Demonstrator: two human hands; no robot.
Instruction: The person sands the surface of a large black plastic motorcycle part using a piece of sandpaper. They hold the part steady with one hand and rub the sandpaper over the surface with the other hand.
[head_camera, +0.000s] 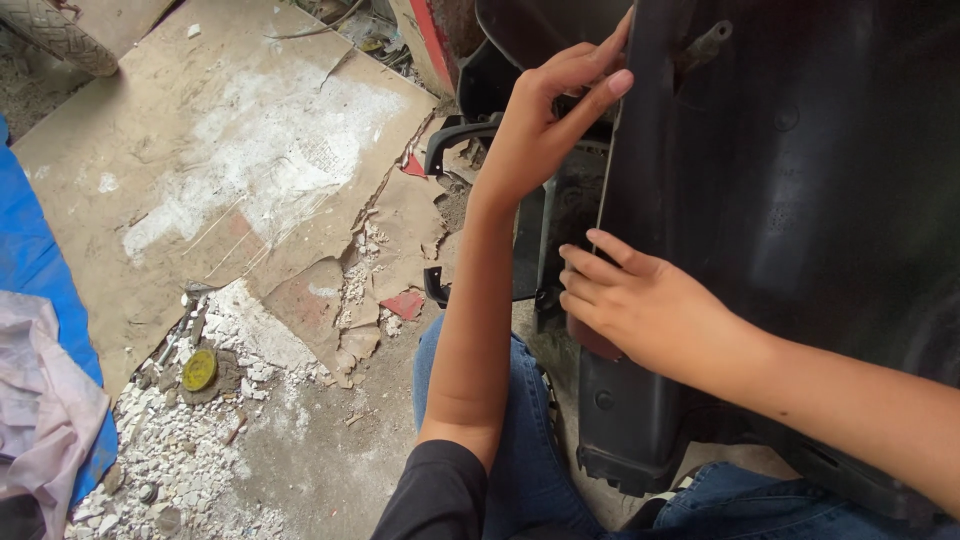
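Both hands, left hand (545, 120) and right hand (640, 300), press the black plastic panel (800, 200).

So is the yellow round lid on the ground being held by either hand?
No, the yellow round lid lies among white rubble, while the left hand and right hand both rest on the black plastic panel.

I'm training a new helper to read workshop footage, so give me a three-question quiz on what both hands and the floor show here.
1. True or false: the left hand rests on the upper edge of the black plastic panel.
2. Where do the fingers of the right hand lie? A) on the blue tarp B) on the panel's left edge C) on the yellow round cap
3. Fill in: the torn sheet spread over the ground is made of ____.

Key: 1 true. 2 B. 3 cardboard.
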